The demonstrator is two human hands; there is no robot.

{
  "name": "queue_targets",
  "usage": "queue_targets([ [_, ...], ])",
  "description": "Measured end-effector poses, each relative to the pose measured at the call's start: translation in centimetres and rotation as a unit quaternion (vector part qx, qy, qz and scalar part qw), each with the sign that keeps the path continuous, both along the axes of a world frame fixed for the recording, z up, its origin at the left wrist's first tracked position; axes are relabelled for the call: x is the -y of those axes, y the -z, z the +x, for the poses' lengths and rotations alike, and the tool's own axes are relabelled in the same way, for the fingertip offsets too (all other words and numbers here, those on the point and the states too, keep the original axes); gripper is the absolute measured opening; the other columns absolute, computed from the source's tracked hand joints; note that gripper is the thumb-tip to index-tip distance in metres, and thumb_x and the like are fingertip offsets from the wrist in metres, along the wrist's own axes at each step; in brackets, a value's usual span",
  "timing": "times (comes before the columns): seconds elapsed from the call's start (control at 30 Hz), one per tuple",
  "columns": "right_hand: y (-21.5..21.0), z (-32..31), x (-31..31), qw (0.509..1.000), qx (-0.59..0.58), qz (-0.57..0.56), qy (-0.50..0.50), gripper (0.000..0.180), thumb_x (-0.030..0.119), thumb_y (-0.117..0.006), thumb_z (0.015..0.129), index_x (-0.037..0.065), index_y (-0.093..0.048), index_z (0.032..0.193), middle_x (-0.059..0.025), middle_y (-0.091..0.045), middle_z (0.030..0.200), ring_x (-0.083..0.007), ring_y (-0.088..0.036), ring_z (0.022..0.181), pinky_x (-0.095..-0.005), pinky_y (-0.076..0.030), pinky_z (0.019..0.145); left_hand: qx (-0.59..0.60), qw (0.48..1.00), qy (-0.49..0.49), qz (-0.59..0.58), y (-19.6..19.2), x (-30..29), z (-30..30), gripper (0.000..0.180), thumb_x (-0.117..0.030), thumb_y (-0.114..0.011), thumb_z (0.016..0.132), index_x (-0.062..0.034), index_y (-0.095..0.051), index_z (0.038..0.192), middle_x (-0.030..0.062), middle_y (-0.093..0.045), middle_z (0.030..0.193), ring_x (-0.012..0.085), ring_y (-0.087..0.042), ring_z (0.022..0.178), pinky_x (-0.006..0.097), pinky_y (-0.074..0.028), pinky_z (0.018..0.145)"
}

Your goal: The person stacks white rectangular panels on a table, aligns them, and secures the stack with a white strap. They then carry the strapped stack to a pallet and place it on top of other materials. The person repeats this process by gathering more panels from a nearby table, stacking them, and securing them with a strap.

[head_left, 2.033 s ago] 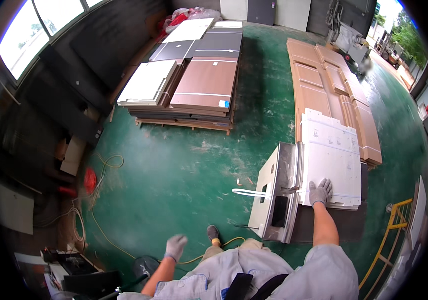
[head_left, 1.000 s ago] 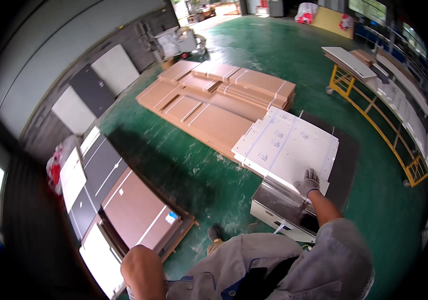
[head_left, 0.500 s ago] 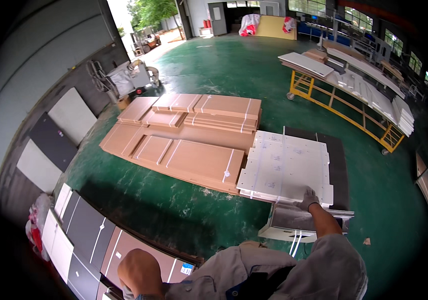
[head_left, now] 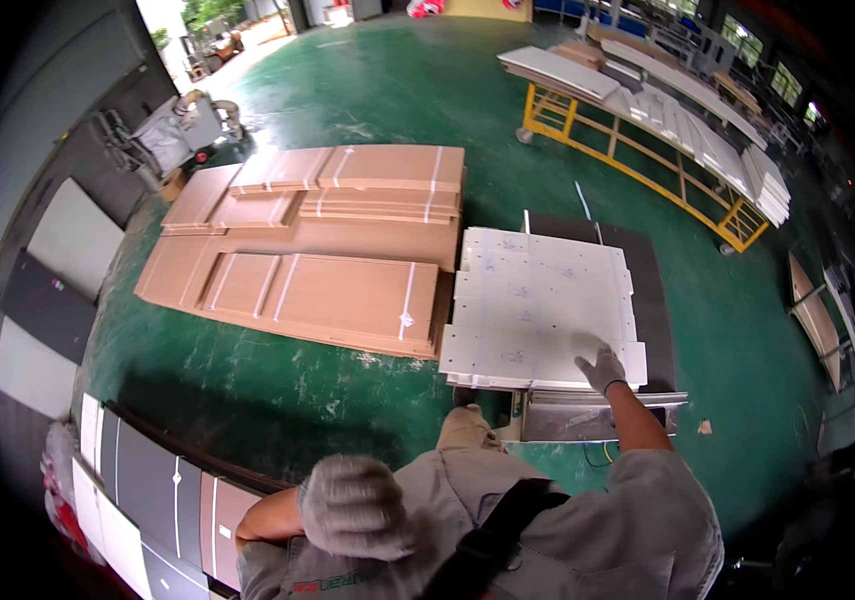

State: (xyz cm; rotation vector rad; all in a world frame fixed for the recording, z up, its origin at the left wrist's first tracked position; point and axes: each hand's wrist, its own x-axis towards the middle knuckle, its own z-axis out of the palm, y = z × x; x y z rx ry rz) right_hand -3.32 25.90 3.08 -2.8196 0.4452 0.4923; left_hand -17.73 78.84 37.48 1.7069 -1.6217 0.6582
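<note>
My right hand (head_left: pixel 603 370), in a grey glove, has its fingers spread over the near right edge of a stack of white panels (head_left: pixel 548 305). I cannot tell whether it touches them. Nothing shows in that hand. My left hand (head_left: pixel 358 505), also gloved, is drawn up before my chest with its fingers curled. Whatever it holds, if anything, is hidden. A black strap (head_left: pixel 493 530) crosses my grey work jacket. Below the panels' near edge sits a low grey metal unit (head_left: pixel 588 418), close to my legs. Dark panels (head_left: pixel 655 300) lie under and beside the white stack.
Left of the white stack lie brown boards (head_left: pixel 298 245) bound with white straps. Dark and white bundled panels (head_left: pixel 153 470) rest at the lower left. A yellow-framed trolley (head_left: pixel 638 165) carries boards at the far right. A thin pale strip (head_left: pixel 583 200) shows beyond the stack.
My left hand has come up in front of my chest. My right hand stays by the stack's near edge, fingers spread. White straps near the metal unit no longer show; a pale strip appears beyond the stack.
</note>
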Motion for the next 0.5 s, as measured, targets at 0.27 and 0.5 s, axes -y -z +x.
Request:
queue_targets([
  [0.27,3.4,7.9,8.4,0.94,0.112,-0.095,0.309,0.093,0.065,-0.062,0.093,-0.001,-0.038,0.155,-0.0257,-0.045,0.156,-0.0415,-0.05,0.139,-0.047,-0.044,0.114,-0.509,0.714,-0.47,0.102,32.6,6.9,23.7,0.081,-0.056,-0.075,0.087,0.0068,-0.059,0.135,0.0297,-0.068,0.122,0.0426,-0.067,0.116,0.046,-0.053,0.101],
  [0.5,4.7,11.1,16.6,0.929,-0.053,0.184,0.317,0.088,0.071,-0.057,0.094,-0.004,-0.058,0.141,-0.0246,-0.067,0.133,-0.0343,-0.065,0.122,-0.0391,-0.049,0.105,-0.703,0.555,-0.439,0.07,41.6,15.7,36.0,0.074,-0.061,-0.068,0.093,0.0077,-0.068,0.121,0.023,-0.073,0.118,0.0347,-0.069,0.115,0.042,-0.053,0.096],
])
